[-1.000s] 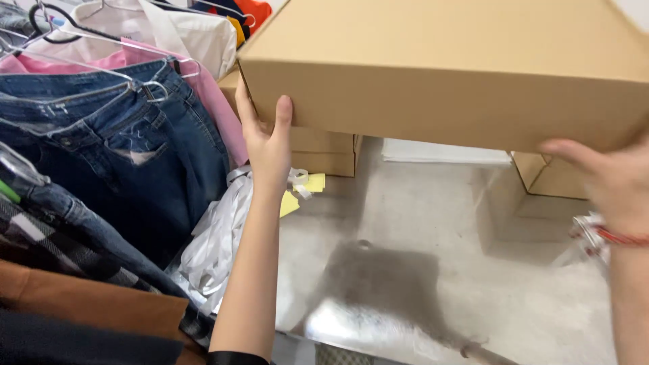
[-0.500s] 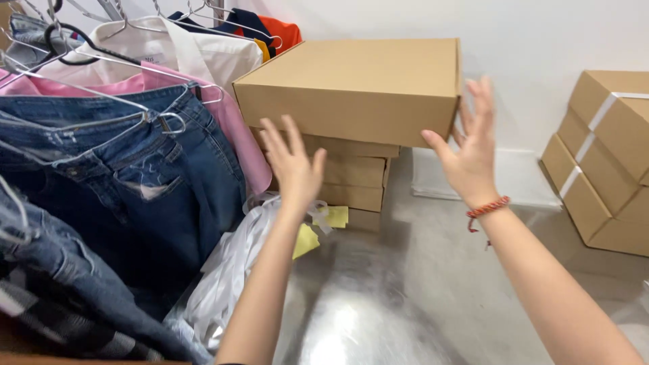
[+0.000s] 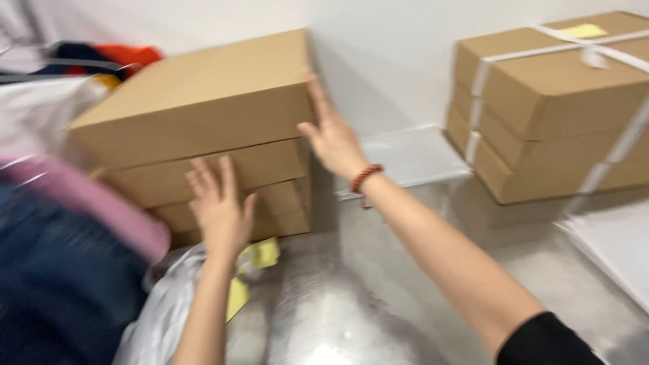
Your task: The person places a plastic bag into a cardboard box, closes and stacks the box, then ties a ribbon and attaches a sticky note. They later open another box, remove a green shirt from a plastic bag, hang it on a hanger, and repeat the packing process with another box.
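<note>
Right hand (image 3: 331, 135), fingers spread, lay flat against the top box's (image 3: 196, 101) corner; left hand (image 3: 220, 209) hovered open before the stack (image 3: 236, 196). Squaring it up seemed the step; gentle, even pressing would suit.

Both arms reach forward. The left hand (image 3: 220, 209) is open, fingers spread. The right hand (image 3: 331, 132) is open too, palm turned inward.

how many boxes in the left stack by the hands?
4 visible: top box at the right hand, second by the left hand, third, bottom. Clothes may hide more.
</note>
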